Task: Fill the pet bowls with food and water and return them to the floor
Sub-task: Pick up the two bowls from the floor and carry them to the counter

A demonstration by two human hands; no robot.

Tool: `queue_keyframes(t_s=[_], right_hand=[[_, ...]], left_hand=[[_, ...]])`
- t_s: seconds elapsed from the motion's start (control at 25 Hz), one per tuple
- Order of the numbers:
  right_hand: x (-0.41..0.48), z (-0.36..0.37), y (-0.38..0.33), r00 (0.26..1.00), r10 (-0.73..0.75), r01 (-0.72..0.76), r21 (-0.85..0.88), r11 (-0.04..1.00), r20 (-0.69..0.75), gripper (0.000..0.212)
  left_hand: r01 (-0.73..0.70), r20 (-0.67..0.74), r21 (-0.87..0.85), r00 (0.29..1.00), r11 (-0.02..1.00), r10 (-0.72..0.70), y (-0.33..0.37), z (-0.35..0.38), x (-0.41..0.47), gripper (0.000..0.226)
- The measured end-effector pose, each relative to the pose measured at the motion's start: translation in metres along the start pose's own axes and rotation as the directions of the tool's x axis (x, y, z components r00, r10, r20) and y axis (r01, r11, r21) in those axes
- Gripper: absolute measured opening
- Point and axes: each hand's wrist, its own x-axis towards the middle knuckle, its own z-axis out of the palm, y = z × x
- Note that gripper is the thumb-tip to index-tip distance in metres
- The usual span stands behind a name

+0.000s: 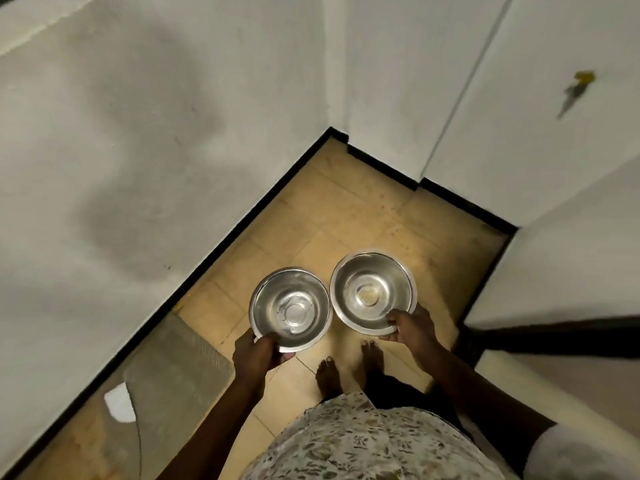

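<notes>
Two round steel pet bowls are held side by side above the yellow tiled floor (349, 216). My left hand (254, 351) grips the near rim of the left bowl (291, 308). My right hand (408, 327) grips the near rim of the right bowl (372, 292). Both bowls look empty, with only a faint residue at the bottom. Their rims almost touch. My bare feet (346, 368) stand on the tiles just below the bowls.
White walls with a black skirting (242, 223) close the corner ahead and to the left. A grey mat (173, 372) lies along the left wall with a white scrap (119, 403) beside it. A white door or cabinet (554, 271) stands at right.
</notes>
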Motion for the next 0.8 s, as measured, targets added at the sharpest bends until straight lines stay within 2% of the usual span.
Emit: queue_keyframes(t_s=[0.2, 0.28, 0.48, 0.8], right_hand=[[-0.02, -0.061, 0.03, 0.986, 0.064, -0.03, 0.208, 0.978, -0.156, 0.04], [-0.031, -0.085, 0.04, 0.974, 0.073, -0.022, 0.231, 0.973, -0.216, 0.036], [-0.07, -0.176, 0.09, 0.917, 0.156, 0.016, 0.423, 0.906, -0.367, 0.035], [-0.143, -0.274, 0.174, 0.797, 0.257, 0.082, 0.52, 0.85, -0.546, 0.033]], left_hand=[[-0.091, 0.237, 0.183, 0.97, 0.979, 0.046, 0.013, 0.055, -0.008, 0.038], [-0.133, 0.301, 0.249, 0.952, 0.959, 0.054, 0.014, 0.08, -0.012, 0.036], [-0.28, 0.51, 0.402, 0.859, 0.872, 0.041, -0.007, 0.167, -0.056, 0.033], [-0.416, 0.713, 0.508, 0.694, 0.754, -0.098, -0.071, 0.261, -0.14, 0.033]])
